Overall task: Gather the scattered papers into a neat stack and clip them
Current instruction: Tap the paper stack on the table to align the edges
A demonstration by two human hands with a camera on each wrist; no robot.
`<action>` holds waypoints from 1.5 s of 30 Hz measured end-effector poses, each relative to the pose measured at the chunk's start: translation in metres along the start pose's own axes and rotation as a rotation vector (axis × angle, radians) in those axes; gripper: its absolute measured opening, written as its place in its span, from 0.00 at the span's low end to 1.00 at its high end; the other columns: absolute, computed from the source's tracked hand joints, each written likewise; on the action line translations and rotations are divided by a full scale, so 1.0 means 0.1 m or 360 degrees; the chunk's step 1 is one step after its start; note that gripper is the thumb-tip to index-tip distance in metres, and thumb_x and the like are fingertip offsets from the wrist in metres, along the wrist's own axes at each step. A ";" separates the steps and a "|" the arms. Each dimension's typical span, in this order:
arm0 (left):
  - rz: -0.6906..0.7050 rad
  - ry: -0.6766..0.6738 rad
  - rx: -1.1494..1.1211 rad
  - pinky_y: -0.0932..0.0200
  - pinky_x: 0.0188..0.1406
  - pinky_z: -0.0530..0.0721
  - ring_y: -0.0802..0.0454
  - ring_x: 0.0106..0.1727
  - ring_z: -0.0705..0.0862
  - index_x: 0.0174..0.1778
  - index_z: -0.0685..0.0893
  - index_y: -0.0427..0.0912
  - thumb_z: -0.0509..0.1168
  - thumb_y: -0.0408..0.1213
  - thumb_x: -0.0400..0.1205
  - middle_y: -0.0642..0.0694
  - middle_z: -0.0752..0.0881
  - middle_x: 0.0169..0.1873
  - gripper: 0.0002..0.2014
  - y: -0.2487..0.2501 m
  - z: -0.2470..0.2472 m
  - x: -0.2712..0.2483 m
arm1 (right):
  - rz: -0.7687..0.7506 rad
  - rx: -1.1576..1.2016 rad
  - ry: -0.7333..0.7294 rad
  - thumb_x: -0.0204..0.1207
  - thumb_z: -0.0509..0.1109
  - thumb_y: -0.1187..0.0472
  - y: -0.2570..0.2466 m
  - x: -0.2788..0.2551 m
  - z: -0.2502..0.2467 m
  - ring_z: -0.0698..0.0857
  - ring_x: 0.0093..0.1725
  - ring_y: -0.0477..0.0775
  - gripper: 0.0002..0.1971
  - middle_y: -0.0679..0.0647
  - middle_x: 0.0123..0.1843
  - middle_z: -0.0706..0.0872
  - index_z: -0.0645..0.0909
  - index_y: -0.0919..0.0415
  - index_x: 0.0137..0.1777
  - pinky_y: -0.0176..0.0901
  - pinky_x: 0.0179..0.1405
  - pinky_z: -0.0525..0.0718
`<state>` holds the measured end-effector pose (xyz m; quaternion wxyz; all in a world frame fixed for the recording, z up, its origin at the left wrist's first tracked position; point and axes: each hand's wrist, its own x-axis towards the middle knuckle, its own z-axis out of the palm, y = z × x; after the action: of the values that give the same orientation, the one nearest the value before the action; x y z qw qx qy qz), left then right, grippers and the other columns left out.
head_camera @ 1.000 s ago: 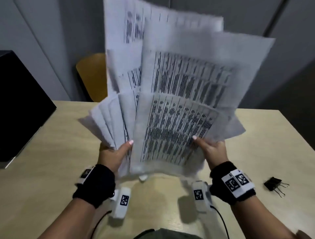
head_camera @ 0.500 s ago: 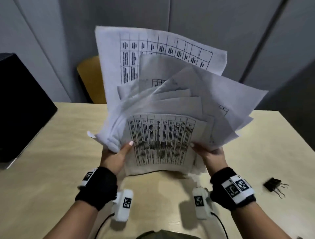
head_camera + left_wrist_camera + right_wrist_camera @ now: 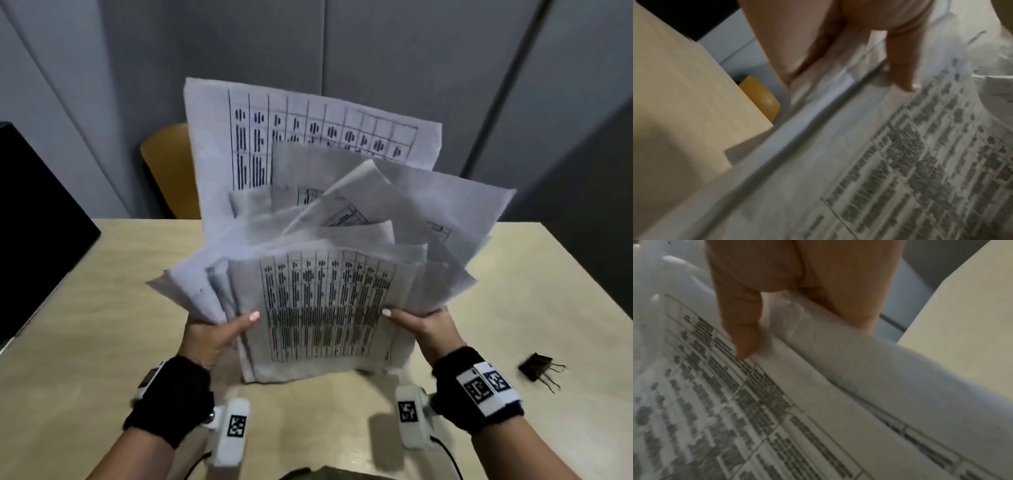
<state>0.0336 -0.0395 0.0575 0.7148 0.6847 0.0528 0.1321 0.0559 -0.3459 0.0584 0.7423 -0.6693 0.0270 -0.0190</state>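
Observation:
Several white sheets printed with tables form a loose, fanned bundle of papers (image 3: 325, 308) that stands upright, its lower edge close to the table; contact is unclear. My left hand (image 3: 219, 334) grips the bundle's left side, thumb on the front sheet. My right hand (image 3: 423, 325) grips the right side the same way. The sheets stick up at uneven heights and angles. In the left wrist view my left thumb (image 3: 900, 68) presses the papers (image 3: 900, 162). In the right wrist view my right thumb (image 3: 742, 331) lies on the papers (image 3: 777, 402). A black binder clip (image 3: 537, 368) lies on the table to the right.
The light wooden table (image 3: 102, 342) spreads under the papers. A black box (image 3: 34, 222) stands at its left edge. An orange chair (image 3: 168, 171) sits behind the table against a grey wall.
The bundle has dropped lower towards the table, and the sheets have slid closer together. Both hands keep their hold on its sides.

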 end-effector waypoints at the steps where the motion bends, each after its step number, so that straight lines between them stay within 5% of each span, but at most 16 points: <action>1: -0.0019 -0.0043 -0.0025 0.68 0.32 0.85 0.61 0.33 0.87 0.38 0.86 0.46 0.83 0.42 0.48 0.63 0.90 0.28 0.23 0.00 -0.04 -0.01 | 0.0004 -0.0016 -0.0024 0.61 0.76 0.79 0.00 -0.03 -0.02 0.88 0.36 0.35 0.17 0.38 0.32 0.91 0.83 0.63 0.48 0.25 0.35 0.83; 4: -0.0091 -0.0157 -0.0123 0.66 0.35 0.87 0.61 0.37 0.89 0.37 0.90 0.47 0.84 0.48 0.41 0.60 0.91 0.33 0.28 -0.01 0.00 -0.05 | 0.0035 0.0038 -0.0056 0.53 0.84 0.67 0.03 -0.07 0.01 0.89 0.36 0.37 0.21 0.40 0.33 0.91 0.85 0.64 0.48 0.26 0.36 0.84; 7: 0.0041 -0.0143 -0.0022 0.60 0.51 0.87 0.64 0.45 0.89 0.42 0.88 0.51 0.81 0.34 0.59 0.65 0.91 0.36 0.17 0.13 0.17 -0.04 | -0.0021 0.0059 0.0024 0.47 0.84 0.69 -0.01 -0.02 0.12 0.89 0.37 0.41 0.19 0.42 0.33 0.92 0.86 0.62 0.41 0.32 0.41 0.88; 9: 0.0116 -0.0134 -0.0024 0.65 0.45 0.88 0.68 0.40 0.88 0.37 0.90 0.54 0.79 0.32 0.62 0.67 0.90 0.33 0.13 0.22 0.17 0.01 | -0.0068 0.0199 0.0026 0.44 0.85 0.67 -0.10 -0.02 0.14 0.89 0.37 0.45 0.22 0.44 0.33 0.92 0.85 0.63 0.41 0.36 0.41 0.89; 10: 0.0125 -0.0179 -0.0049 0.68 0.36 0.87 0.68 0.36 0.88 0.37 0.90 0.52 0.81 0.41 0.57 0.66 0.90 0.32 0.14 0.24 0.12 0.04 | -0.0096 0.0236 -0.0001 0.41 0.86 0.62 -0.14 -0.03 0.12 0.90 0.38 0.44 0.27 0.45 0.34 0.92 0.85 0.66 0.44 0.35 0.39 0.89; 12: 0.0090 -0.0194 -0.0056 0.64 0.26 0.86 0.63 0.31 0.87 0.40 0.86 0.48 0.83 0.57 0.39 0.61 0.91 0.30 0.34 0.23 -0.01 0.08 | -0.0149 0.0192 -0.0023 0.37 0.87 0.63 -0.21 -0.05 0.05 0.89 0.39 0.39 0.38 0.42 0.35 0.92 0.83 0.72 0.53 0.30 0.37 0.86; 16: -0.0030 -0.0312 -0.0036 0.56 0.34 0.88 0.57 0.38 0.88 0.41 0.87 0.47 0.83 0.59 0.34 0.58 0.92 0.34 0.40 0.22 -0.09 0.03 | -0.0207 0.0266 -0.0095 0.34 0.89 0.47 -0.27 -0.03 -0.03 0.90 0.46 0.51 0.44 0.50 0.44 0.93 0.82 0.62 0.55 0.42 0.44 0.88; 22: -0.0002 -0.0316 -0.0049 0.51 0.49 0.87 0.52 0.49 0.88 0.45 0.90 0.51 0.83 0.57 0.40 0.60 0.92 0.41 0.36 0.25 -0.02 0.02 | -0.0360 0.0301 -0.0224 0.38 0.87 0.49 -0.51 0.04 0.04 0.90 0.44 0.50 0.29 0.49 0.42 0.93 0.89 0.51 0.45 0.45 0.48 0.89; 24: -0.0013 -0.0328 -0.0075 0.55 0.49 0.88 0.60 0.44 0.89 0.42 0.91 0.53 0.83 0.57 0.38 0.62 0.91 0.38 0.34 0.25 -0.06 0.02 | -0.0358 0.0304 -0.0217 0.37 0.88 0.48 -0.54 0.04 0.06 0.91 0.42 0.49 0.28 0.48 0.39 0.93 0.90 0.49 0.43 0.45 0.47 0.89; 27: -0.0054 -0.0335 0.0024 0.43 0.44 0.88 0.47 0.36 0.87 0.42 0.90 0.43 0.84 0.56 0.39 0.55 0.91 0.30 0.36 0.23 -0.03 0.03 | -0.0356 0.0187 -0.0327 0.38 0.87 0.44 -0.53 0.03 0.14 0.91 0.45 0.50 0.33 0.50 0.42 0.93 0.89 0.56 0.47 0.43 0.48 0.88; 31: 0.0047 -0.0330 -0.0135 0.66 0.39 0.87 0.64 0.38 0.89 0.39 0.91 0.57 0.84 0.50 0.39 0.61 0.91 0.34 0.29 0.29 -0.01 0.01 | -0.0260 0.0240 -0.0184 0.38 0.88 0.47 -0.43 0.05 0.10 0.89 0.52 0.57 0.54 0.58 0.52 0.91 0.74 0.69 0.66 0.46 0.50 0.87; 33: -0.0009 -0.0308 -0.0092 0.71 0.36 0.85 0.69 0.34 0.87 0.33 0.92 0.57 0.84 0.52 0.36 0.64 0.90 0.30 0.27 0.31 0.04 -0.01 | -0.0187 0.0133 -0.0210 0.43 0.89 0.57 -0.38 0.02 0.13 0.90 0.51 0.55 0.46 0.56 0.49 0.92 0.76 0.69 0.64 0.46 0.49 0.87; 35: -0.0048 -0.0273 -0.0027 0.73 0.33 0.82 0.73 0.31 0.85 0.30 0.91 0.52 0.83 0.39 0.48 0.67 0.88 0.25 0.16 0.29 0.12 -0.01 | -0.0150 0.0073 -0.0231 0.54 0.83 0.70 -0.34 -0.01 0.23 0.91 0.47 0.56 0.25 0.54 0.44 0.93 0.83 0.65 0.54 0.52 0.49 0.88; 39: 0.0061 -0.0047 0.0136 0.74 0.37 0.83 0.77 0.30 0.84 0.35 0.83 0.52 0.73 0.27 0.71 0.67 0.86 0.22 0.13 0.34 0.22 0.03 | -0.0213 0.0150 -0.0155 0.49 0.85 0.56 -0.36 0.00 0.36 0.91 0.46 0.61 0.20 0.58 0.43 0.93 0.88 0.60 0.43 0.55 0.48 0.89; 42: 0.0077 -0.0059 0.0063 0.67 0.38 0.87 0.69 0.29 0.86 0.36 0.86 0.44 0.79 0.32 0.64 0.63 0.88 0.23 0.10 0.36 0.08 0.10 | -0.0245 0.0190 -0.0161 0.56 0.79 0.68 -0.40 -0.01 0.22 0.91 0.40 0.49 0.14 0.49 0.37 0.93 0.85 0.60 0.43 0.40 0.41 0.89; 45: 0.0021 -0.0145 0.0010 0.63 0.31 0.88 0.61 0.28 0.88 0.44 0.85 0.31 0.84 0.55 0.42 0.56 0.91 0.25 0.40 0.24 -0.09 0.12 | -0.0186 0.0126 -0.0246 0.52 0.84 0.67 -0.33 -0.02 0.07 0.90 0.41 0.45 0.24 0.47 0.39 0.93 0.82 0.60 0.49 0.36 0.40 0.87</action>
<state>0.0396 -0.0274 0.0821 0.7135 0.6925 0.0161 0.1053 0.0548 -0.3419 0.0916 0.7655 -0.6394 -0.0702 -0.0114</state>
